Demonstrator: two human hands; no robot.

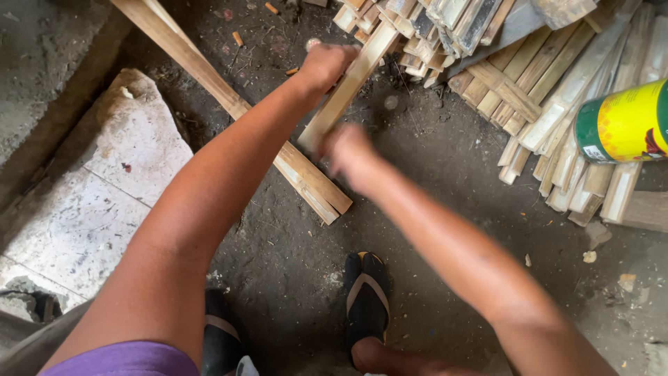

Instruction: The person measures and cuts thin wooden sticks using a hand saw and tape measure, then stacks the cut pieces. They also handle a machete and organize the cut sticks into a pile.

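Held piece: short pale wooden slat (348, 87), tilted, far end toward the slat heap, near end down by the long plank; it lies between both hands, over the dirt floor.
Left hand (325, 66): closed around the upper part of the slat, fingers wrapped over its left edge; this grip appears to steady the piece.
Right hand (348, 153): blurred, at the slat's lower end; it seems to be clamped on that end, but the finger position cannot be told for certain.
Hand spacing: apart, one at each end of the slat, arms crossing toward the centre of the scene.
Long plank: pale doubled wooden plank (236, 104) lies diagonally from far left to centre, just under the slat's lower end, likely serving as a rest.
Slat heap: loose pile of pale cut wooden slats (550, 90) at far right, within arm's reach of the held piece.
Can: green and yellow cylindrical tin (623, 125) lies on its side on the heap, right edge.
Slab: cracked grey concrete slab (104, 188) at left.
Feet: black sandal (367, 292) near centre, planted on the dark dirt floor (445, 160).
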